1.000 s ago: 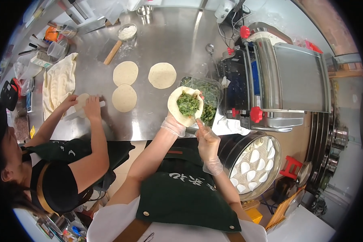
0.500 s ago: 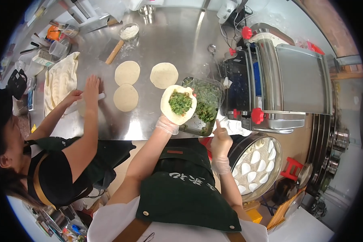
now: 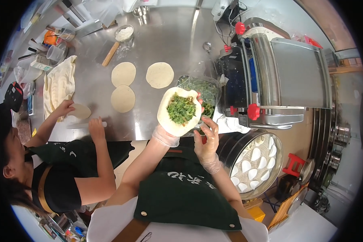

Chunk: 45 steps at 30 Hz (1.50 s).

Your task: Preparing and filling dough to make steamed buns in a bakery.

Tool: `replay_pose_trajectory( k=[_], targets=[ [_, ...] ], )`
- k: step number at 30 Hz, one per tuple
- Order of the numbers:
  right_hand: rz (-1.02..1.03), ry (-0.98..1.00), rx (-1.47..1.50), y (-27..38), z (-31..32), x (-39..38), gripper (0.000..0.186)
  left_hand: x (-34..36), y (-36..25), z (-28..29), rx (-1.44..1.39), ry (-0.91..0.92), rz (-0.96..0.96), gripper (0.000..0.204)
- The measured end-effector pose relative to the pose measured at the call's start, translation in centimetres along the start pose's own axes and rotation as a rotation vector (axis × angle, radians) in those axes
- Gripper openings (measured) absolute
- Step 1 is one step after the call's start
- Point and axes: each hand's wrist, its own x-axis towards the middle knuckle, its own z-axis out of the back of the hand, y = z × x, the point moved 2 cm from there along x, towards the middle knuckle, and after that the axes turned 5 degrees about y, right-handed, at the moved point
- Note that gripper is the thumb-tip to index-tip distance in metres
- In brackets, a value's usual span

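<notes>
A round dough wrapper [image 3: 162, 115] rests on my left hand [image 3: 165, 137], which cups it from below in a clear plastic glove. Its fingertips show at the wrapper's right edge; the rest is hidden under the dough. Chopped green filling [image 3: 181, 109] is heaped in the wrapper's middle. My right hand [image 3: 207, 143], also gloved, is just right of the wrapper's lower edge, fingers apart and slightly bent, with nothing seen in it. Behind both hands stands a clear rectangular container [image 3: 218, 89] with more green filling, partly covered by the wrapper and my right hand.
Flat dough rounds [image 3: 123, 99] lie on the steel table [image 3: 149, 48]. At left, a co-worker holds another round [image 3: 80, 111] beside a white rolling pin [image 3: 86, 125]. A rolling machine [image 3: 270, 76] stands at right, above a round tray [image 3: 280, 161] of white half-moon pieces.
My right hand, closed low beside the container before, has opened and moved left and up to the wrapper. The filled wrapper is slightly nearer. The co-worker has lifted an edge of a dough round.
</notes>
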Motion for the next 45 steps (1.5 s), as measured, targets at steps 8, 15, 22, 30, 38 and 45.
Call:
replay_pose_trajectory(
  k=[8, 15, 22, 30, 38, 45],
  targets=[
    [0.113, -0.026, -0.012, 1.2, 0.4, 1.9, 0.041, -0.9, 0.7, -0.9, -0.074, 0.17, -0.028, 0.041],
    [0.161, -0.047, 0.003, 2.0, 0.7, 3.5, 0.036, -1.9, 0.4, -2.0, -0.122, 0.15, -0.09, 0.046],
    [0.046, -0.024, 0.15, 2.5, 0.6, 3.5, 0.025, -2.8, 0.1, -1.4, 0.193, 0.155, -0.261, 0.044],
    [0.013, -0.002, 0.075, 4.1, 1.3, 4.8, 0.025, -3.6, 0.3, -3.2, 0.616, 0.318, -0.519, 0.039],
    [0.005, -0.015, 0.101, 5.1, 1.6, 5.6, 0.03, -4.7, 0.1, -4.9, 0.322, 0.206, -0.373, 0.042],
    [-0.125, 0.124, 0.121, 5.4, 2.4, 6.0, 0.033, -4.5, 0.5, -2.7, 0.503, 0.237, -0.384, 0.053]
  ],
)
